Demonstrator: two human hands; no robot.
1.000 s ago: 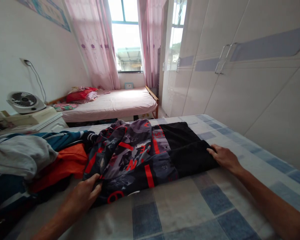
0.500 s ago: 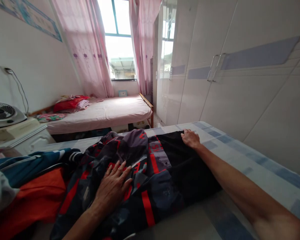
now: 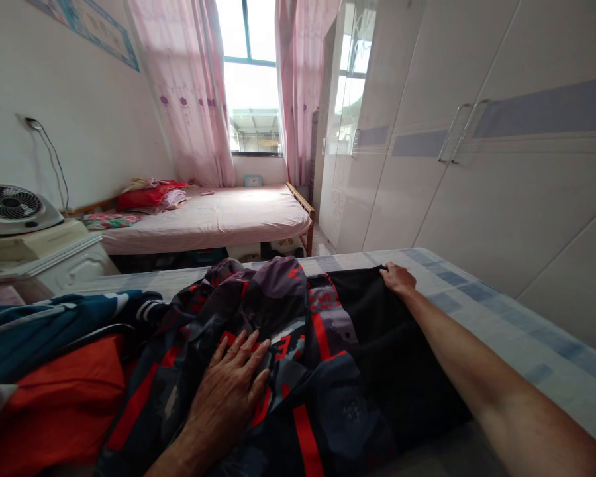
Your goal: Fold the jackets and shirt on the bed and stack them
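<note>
A dark jacket (image 3: 328, 391) with red stripes, red lettering and a grey-purple pattern lies spread on the bed in front of me. Its right part is plain black cloth. My left hand (image 3: 233, 377) rests flat on the patterned middle, fingers stretched out. At the far right corner of the black part, my right hand (image 3: 398, 278) has its fingers closed on the fabric edge. The near edge of the garment runs out of the bottom of the view.
Left of the jacket lie orange cloth (image 3: 74, 397) and a teal garment (image 3: 54, 324). A checked sheet (image 3: 496, 324) covers the bed. Beyond are a second bed (image 3: 238, 215), a fan (image 3: 14, 205) on a white cabinet, and a wardrobe (image 3: 501, 212) on the right.
The view has turned slightly left, so the room sits further right. My right hand still grips the black corner, and my left hand stays flat on the jacket.
</note>
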